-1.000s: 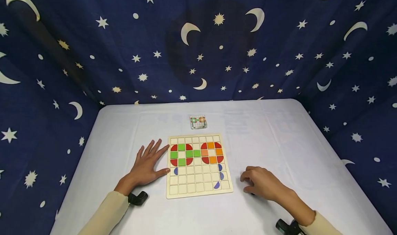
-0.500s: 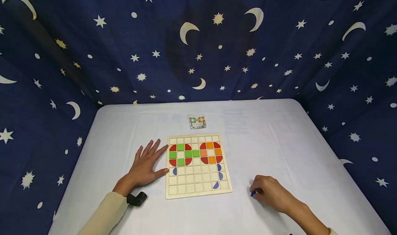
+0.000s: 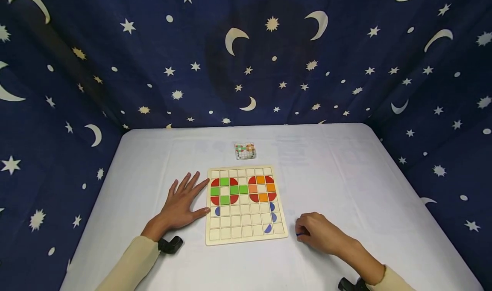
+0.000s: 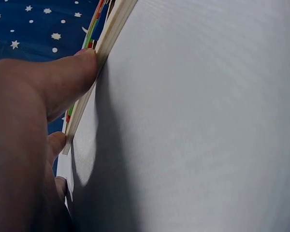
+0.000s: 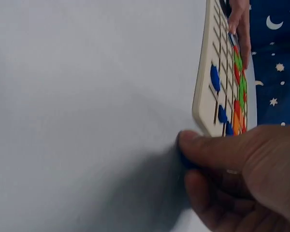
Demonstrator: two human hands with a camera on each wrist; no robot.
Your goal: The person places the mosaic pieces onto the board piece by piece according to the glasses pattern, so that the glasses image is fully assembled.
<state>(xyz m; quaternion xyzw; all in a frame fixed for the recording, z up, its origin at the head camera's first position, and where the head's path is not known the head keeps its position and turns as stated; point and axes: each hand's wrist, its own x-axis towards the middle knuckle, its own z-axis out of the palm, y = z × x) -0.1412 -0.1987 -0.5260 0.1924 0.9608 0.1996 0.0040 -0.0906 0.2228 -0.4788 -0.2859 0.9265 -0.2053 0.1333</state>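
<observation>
A wooden grid board lies on the white table, holding red, green and orange tiles in two ring shapes joined by a green square. One blue half-circle piece sits on its left side; three more blue ones, the lowest tilted, are at the right. My left hand rests with spread fingers, thumb and index fingertip touching the board's left edge. To the right of the board, my right hand pinches a small blue piece between thumb and finger, mostly hidden by the fingers.
Behind the board lies a small pattern card with a similar coloured design. A dark blue curtain with stars and moons stands along the back and sides of the white-covered table.
My right hand moved away to the right and towards me, showing the blue piece, then came back left nearer the board with it. My left hand has stayed on the board's edge.
</observation>
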